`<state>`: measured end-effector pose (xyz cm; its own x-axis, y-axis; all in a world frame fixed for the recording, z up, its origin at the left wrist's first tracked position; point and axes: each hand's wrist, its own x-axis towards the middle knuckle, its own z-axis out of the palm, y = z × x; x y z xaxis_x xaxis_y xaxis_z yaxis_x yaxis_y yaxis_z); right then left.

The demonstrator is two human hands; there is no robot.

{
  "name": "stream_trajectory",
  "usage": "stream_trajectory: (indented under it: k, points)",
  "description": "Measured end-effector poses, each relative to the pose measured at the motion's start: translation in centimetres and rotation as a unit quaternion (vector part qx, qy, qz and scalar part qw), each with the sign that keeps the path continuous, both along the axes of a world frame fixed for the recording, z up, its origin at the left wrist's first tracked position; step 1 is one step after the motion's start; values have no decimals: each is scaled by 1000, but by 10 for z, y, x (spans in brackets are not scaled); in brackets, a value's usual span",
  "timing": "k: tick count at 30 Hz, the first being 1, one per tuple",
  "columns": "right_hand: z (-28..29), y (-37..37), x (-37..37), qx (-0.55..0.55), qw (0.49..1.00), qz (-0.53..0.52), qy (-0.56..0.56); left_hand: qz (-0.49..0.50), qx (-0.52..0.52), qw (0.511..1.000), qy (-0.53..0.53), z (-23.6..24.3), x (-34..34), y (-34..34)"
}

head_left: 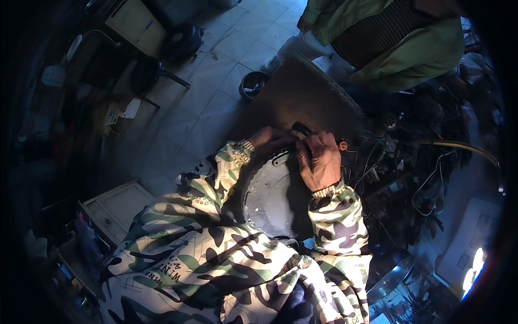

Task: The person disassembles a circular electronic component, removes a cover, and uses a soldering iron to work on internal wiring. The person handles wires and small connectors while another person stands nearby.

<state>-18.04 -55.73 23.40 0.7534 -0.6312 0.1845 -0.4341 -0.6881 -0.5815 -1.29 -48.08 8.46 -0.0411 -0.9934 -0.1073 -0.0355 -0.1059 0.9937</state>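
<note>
A round grey appliance part (270, 194) with a dark rim lies in front of me, close to my body, with light falling across it. At its far edge is a small black piece (300, 128). My right hand (321, 162) is closed at that edge, with its curled fingers against the black piece. From the left my left hand (268, 138) reaches the same spot in shadow. Its fingers are drawn together, and what they hold is hidden. Camouflage sleeves cover both forearms.
A brown tabletop (286, 102) extends beyond my hands. Tangled wires and dark parts (388, 173) crowd the right side. Another person in a green jacket (410, 59) is at the far right. A bucket (252, 85) and a black stool (147, 74) stand on the tiled floor.
</note>
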Motion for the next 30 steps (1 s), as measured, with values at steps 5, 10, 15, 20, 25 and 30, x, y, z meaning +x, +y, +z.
stream_trajectory:
  k: [5, 10, 15, 20, 25, 30]
  points:
    - [5, -5, 5, -8, 999, 22, 26, 2, -8, 1000, 25, 3, -3, 1]
    - [3, -5, 5, 5, 1000, 27, 11, -21, -8, 999, 39, 1, -2, -2]
    - [0, -13, 6, 4, 997, 61, 41, -18, 27, 998, 58, 15, 3, 1]
    - [1, -14, 4, -10, 997, 56, 51, -47, -18, 995, 88, -2, -4, -6]
    - [7, -16, 9, 8, 997, 69, 42, -26, 10, 998, 62, 5, -1, 0]
    - [9, -16, 10, -1, 996, 68, 58, -34, -12, 993, 110, 15, -1, -2]
